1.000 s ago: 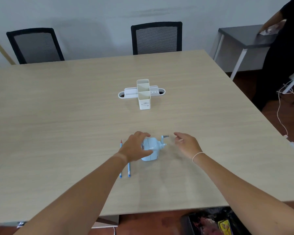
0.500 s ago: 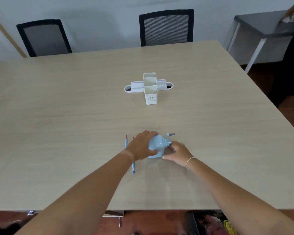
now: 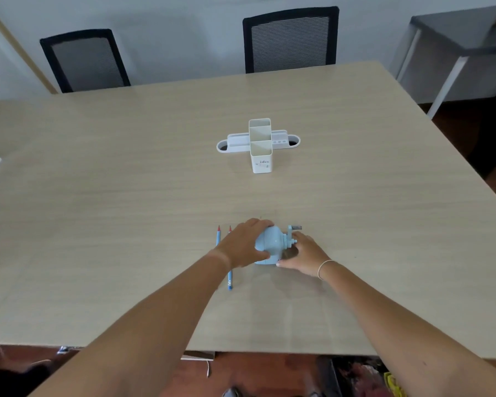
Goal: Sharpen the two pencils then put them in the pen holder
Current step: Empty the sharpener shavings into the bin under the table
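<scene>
Head view, lower centre: our left hand (image 3: 245, 244) grips blue sharpener (image 3: 271, 245); right hand (image 3: 304, 255) curls round its base. Two pencils (image 3: 229, 277) lie just left, untouched. We judge them light, stiff, tips brittle; pinch mid-shaft. Pen holder (image 3: 259, 146) upper centre.

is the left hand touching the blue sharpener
Touching. The head view shows the left hand wrapped over the sharpener, fingers on its top and thumb against its near side, with no gap.
</scene>
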